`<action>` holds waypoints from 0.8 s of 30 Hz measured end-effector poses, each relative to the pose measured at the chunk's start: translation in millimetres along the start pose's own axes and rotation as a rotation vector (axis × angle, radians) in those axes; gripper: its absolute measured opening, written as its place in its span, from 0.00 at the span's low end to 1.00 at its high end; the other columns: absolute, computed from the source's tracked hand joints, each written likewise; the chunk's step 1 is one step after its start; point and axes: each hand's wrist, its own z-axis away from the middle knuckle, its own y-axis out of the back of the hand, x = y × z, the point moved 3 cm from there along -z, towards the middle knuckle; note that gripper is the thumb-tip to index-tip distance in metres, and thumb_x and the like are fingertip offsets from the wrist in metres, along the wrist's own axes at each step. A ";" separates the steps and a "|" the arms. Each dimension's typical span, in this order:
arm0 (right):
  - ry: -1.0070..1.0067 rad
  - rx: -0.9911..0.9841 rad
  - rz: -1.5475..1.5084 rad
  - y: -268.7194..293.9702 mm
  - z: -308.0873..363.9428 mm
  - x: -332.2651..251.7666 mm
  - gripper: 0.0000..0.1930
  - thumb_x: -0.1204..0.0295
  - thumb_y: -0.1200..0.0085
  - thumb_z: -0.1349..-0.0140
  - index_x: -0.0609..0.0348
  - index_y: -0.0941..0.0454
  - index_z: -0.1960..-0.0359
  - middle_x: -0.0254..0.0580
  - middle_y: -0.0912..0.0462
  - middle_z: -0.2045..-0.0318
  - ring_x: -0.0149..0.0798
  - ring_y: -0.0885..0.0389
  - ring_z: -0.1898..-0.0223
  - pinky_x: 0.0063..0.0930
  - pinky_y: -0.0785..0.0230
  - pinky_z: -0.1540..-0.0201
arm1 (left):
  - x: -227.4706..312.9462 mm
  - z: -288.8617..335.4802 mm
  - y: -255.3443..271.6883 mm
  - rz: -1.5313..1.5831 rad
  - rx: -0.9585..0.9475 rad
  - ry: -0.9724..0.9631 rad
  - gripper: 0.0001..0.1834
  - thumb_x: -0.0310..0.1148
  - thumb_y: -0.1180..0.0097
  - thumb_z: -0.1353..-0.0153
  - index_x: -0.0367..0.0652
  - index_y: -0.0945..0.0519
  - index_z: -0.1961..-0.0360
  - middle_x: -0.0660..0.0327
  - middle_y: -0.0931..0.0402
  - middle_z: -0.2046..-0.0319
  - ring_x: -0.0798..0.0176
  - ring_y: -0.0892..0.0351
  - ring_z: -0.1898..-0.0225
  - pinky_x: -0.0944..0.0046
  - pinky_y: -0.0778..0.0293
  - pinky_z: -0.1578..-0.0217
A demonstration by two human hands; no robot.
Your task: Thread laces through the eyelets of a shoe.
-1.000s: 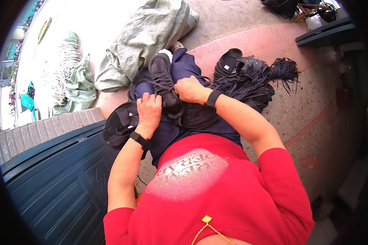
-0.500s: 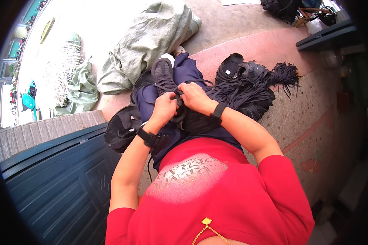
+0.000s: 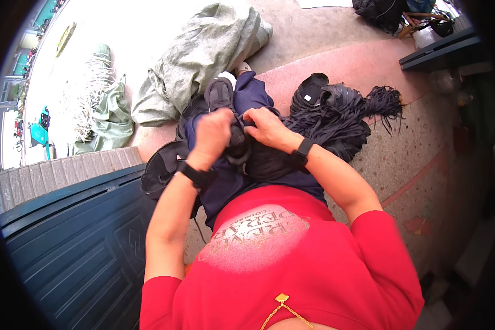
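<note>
A black shoe upper [image 3: 221, 94] lies across my lap on dark blue trousers, its toe pointing away from me. Over its near part hovers my left hand [image 3: 213, 133], closed and smeared by motion; whatever its fingers hold does not show. My right hand [image 3: 268, 130] is at the shoe's right edge, thumb and fingers bent in toward the lacing, and its grip is too small to make out. Just right of it lies a thick bundle of black shoelaces [image 3: 335, 122], its loose ends fanned out on the far right.
Other black shoe uppers lie at my left knee [image 3: 162, 171] and beside the laces [image 3: 309, 94]. Beyond my legs slumps a big grey-green sack [image 3: 195, 60]. Pale laces [image 3: 96, 77] with green cloth [image 3: 113, 115] lie far left. A blue panelled door [image 3: 82, 247] stands left.
My left hand has moved up and slightly left over the shoe, away from the right hand. My right hand has shifted slightly right and down, its fingers a little looser.
</note>
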 end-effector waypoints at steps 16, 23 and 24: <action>0.150 -0.276 0.424 13.7 44.8 -38.2 0.07 0.63 0.44 0.55 0.50 0.22 0.78 0.33 0.27 0.75 0.37 0.30 0.65 0.33 0.42 0.64 | -64.5 -86.5 17.7 0.303 -0.028 0.328 0.07 0.31 0.47 0.51 0.39 0.22 0.73 0.52 0.25 0.80 0.54 0.24 0.76 0.60 0.29 0.73; 0.197 -0.373 0.578 0.1 44.9 -40.9 0.07 0.65 0.46 0.55 0.52 0.25 0.82 0.35 0.26 0.78 0.38 0.29 0.68 0.34 0.42 0.67 | -135.3 -8.5 45.4 -0.038 -0.068 0.290 0.21 0.41 0.47 0.49 0.37 0.27 0.57 0.49 0.26 0.64 0.49 0.28 0.62 0.54 0.32 0.60; 0.217 -0.381 0.575 0.5 43.6 -40.5 0.07 0.65 0.46 0.55 0.52 0.25 0.82 0.35 0.26 0.78 0.38 0.29 0.68 0.34 0.42 0.67 | -150.5 14.9 54.1 -0.108 -0.060 0.292 0.22 0.42 0.47 0.49 0.38 0.28 0.56 0.49 0.27 0.61 0.46 0.31 0.56 0.52 0.35 0.55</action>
